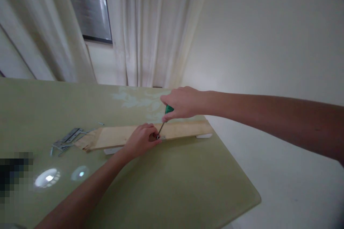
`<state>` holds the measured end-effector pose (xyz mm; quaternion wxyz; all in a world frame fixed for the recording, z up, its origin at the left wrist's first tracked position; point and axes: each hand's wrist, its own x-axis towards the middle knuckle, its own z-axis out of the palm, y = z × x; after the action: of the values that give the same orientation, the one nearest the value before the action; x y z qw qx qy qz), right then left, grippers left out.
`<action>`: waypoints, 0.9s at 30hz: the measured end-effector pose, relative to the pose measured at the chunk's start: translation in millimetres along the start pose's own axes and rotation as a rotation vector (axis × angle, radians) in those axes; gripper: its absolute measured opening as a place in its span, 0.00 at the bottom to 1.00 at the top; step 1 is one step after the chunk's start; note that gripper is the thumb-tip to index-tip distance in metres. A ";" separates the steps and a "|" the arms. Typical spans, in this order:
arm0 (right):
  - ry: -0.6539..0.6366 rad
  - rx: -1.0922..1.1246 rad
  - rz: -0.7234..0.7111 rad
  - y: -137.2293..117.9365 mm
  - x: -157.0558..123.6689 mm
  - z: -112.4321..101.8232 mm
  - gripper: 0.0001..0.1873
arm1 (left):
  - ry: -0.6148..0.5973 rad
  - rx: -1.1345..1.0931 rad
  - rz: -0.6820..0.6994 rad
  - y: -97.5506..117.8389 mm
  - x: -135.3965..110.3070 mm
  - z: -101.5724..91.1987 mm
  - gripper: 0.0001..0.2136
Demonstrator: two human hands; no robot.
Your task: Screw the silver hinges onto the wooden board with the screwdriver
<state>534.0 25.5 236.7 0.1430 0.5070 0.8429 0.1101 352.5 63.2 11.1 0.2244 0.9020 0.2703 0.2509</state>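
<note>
My right hand [181,103] is wrapped round the green handle of a screwdriver [169,109]. Its thin shaft slants down to the front edge of a long, pale wooden board [115,136]. Low on the board, my left hand [142,139] has its fingertips drawn together around the screwdriver's tip. What they pinch is too small to make out. A small metal plate [163,137] shows just right of those fingertips, against the board. White blocks, one near the left end [113,150] and another at the right [204,136], sit under the board.
Grey metal hinges [72,135] and several loose screws lie left of the board, next to a crumpled brown wrapping [87,141]. The green table [188,179] has its right edge just beyond the board. Curtains [150,25] and a wall stand behind.
</note>
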 end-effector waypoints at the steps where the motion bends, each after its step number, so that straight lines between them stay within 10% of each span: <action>1: -0.031 -0.013 -0.086 0.5 -1.2 -2.5 0.23 | 0.001 0.004 0.002 -0.7 -0.1 0.6 0.06; 7: -0.154 -0.090 -0.005 -7.9 -15.4 -9.7 0.27 | -0.026 0.001 -0.013 -2.7 1.1 2.9 0.06; 12: -0.186 -0.156 -0.284 -12.6 -12.5 -13.4 0.24 | -0.031 0.009 -0.022 -2.0 1.7 3.4 0.06; 18: -0.297 -0.052 0.144 -22.6 12.2 -17.7 0.32 | -0.022 0.019 -0.027 -2.1 1.5 4.6 0.07; 24: -0.242 -0.306 -0.482 -17.0 12.7 -27.0 0.23 | -0.021 0.024 -0.021 -2.1 2.0 3.8 0.07; 27: -0.255 -0.215 -0.312 -24.1 12.0 -21.8 0.17 | -0.024 0.024 -0.015 -2.2 3.0 4.2 0.07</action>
<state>501.2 24.1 247.6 0.3168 0.3620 0.8696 0.1110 356.3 65.5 7.7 0.2185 0.9056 0.2773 0.2351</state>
